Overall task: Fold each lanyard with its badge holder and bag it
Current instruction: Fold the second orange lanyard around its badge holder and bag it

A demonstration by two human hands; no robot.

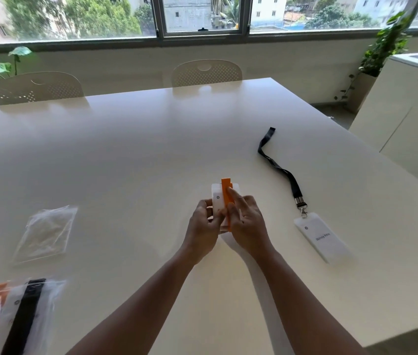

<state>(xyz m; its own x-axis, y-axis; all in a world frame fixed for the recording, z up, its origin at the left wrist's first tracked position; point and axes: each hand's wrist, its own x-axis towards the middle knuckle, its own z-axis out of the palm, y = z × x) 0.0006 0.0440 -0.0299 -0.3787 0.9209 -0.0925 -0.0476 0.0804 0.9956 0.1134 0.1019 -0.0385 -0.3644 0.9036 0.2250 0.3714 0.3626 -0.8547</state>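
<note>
While both hands hold it, the orange lanyard (226,198) lies folded on its badge holder (218,203).
Left hand (204,226) and right hand (247,221) grip them above the worktop (138,149); black lanyard (283,172) right, empty bag (46,233) left, filled bags (10,316) near left.

the table (126,149) is plain glossy white. the folded lanyard (226,198) is bright orange, laid against a frosted white badge holder (216,201) with a small dark ring mark. the second lanyard (283,172) is black with a silver metal clip (302,208); its holder (321,239) is white with small dark lettering and a dark dot. the empty bag (46,234) is clear and colourless. the filled bags (10,316) show one orange strip and one black strip through clear plastic. the chairs (206,73) are cream with a dotted perforated pattern. the plants (384,47) are green. the cabinet (407,111) is white.
</note>
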